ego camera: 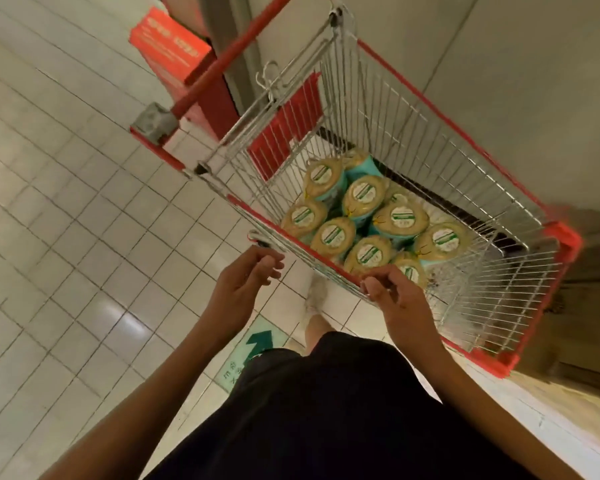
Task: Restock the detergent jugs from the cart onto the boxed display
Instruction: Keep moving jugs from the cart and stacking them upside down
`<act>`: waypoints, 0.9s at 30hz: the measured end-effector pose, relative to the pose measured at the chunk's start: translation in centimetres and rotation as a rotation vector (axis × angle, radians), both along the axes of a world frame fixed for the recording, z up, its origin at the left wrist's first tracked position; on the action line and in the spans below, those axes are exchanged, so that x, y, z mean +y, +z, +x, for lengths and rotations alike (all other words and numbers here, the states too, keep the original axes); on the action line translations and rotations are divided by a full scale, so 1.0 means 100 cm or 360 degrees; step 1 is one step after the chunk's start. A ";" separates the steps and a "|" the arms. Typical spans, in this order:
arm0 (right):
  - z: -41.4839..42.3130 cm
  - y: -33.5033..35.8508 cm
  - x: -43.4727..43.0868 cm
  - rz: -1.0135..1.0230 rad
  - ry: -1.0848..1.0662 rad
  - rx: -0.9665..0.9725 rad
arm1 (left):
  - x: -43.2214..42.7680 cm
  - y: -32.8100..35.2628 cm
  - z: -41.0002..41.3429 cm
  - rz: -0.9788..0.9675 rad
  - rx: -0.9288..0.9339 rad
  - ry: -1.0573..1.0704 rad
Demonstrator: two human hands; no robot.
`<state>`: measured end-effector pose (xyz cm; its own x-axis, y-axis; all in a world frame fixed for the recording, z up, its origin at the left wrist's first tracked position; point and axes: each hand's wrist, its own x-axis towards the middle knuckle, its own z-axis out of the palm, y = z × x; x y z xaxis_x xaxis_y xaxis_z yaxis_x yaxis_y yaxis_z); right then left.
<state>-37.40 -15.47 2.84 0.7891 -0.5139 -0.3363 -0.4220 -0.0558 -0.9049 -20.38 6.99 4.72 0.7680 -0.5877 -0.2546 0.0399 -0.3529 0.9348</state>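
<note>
Several detergent jugs stand upright in the wire shopping cart; I see their tan tops with green-and-white labels and teal bodies. My right hand grips the cart's near red rim, fingers curled over it beside the closest jug. My left hand hovers just below the cart's near left corner with loosely curled fingers, and holds nothing. Blurred brown cardboard boxes stand just beyond the cart's right end.
The cart's red push handle sticks out to the upper left over the white tiled floor. A red box sits against a pillar at the top. A pale wall runs behind the cart. A green arrow sticker marks the floor by my legs.
</note>
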 end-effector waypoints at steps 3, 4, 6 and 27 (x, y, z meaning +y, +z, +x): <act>0.036 -0.003 -0.029 0.0056 -0.0101 0.0014 | -0.027 -0.008 0.034 0.0055 0.0053 -0.0112; 0.048 -0.006 -0.038 0.0075 -0.0122 0.0021 | -0.035 -0.010 0.045 0.0070 0.0070 -0.0136; 0.072 -0.014 -0.059 0.0117 -0.0168 0.0036 | -0.053 -0.012 0.068 0.0087 0.0072 -0.0170; 0.250 -0.197 -0.177 -0.0025 -0.0613 0.0905 | -0.285 -0.212 0.265 0.0933 0.0148 -0.1000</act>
